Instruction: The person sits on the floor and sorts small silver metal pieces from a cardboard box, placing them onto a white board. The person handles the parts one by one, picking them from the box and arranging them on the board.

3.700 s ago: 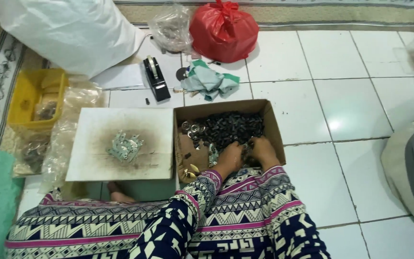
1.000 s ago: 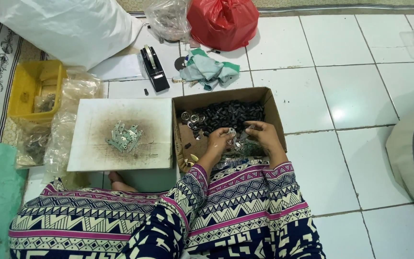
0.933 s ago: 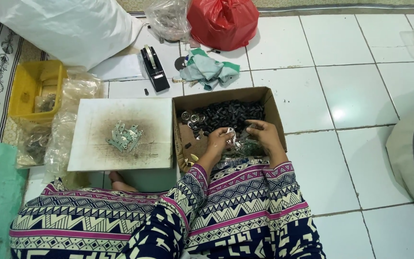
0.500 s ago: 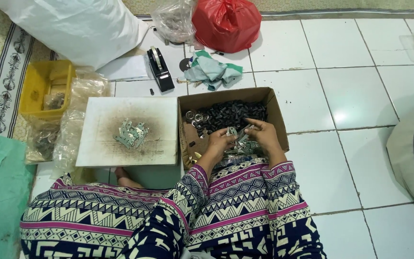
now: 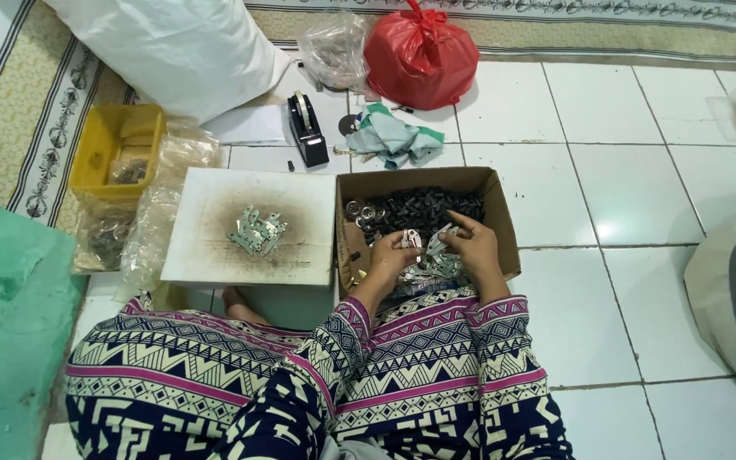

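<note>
Silvery metal pieces (image 5: 423,247) are sitting pinched between the left hand (image 5: 391,254) and right hand (image 5: 470,247) inside the cardboard box (image 5: 496,200) at centre frame. A small pile (image 5: 255,230) is already lying on the white board (image 5: 215,255) at centre left; many dark parts (image 5: 423,204) are remaining, judging by the box.

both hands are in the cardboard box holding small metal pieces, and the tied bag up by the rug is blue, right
Not quite: the tied bag is red, not blue, as the head view shows. The rest holds: the left hand and right hand are over the cardboard box, holding small metal pieces.
</note>
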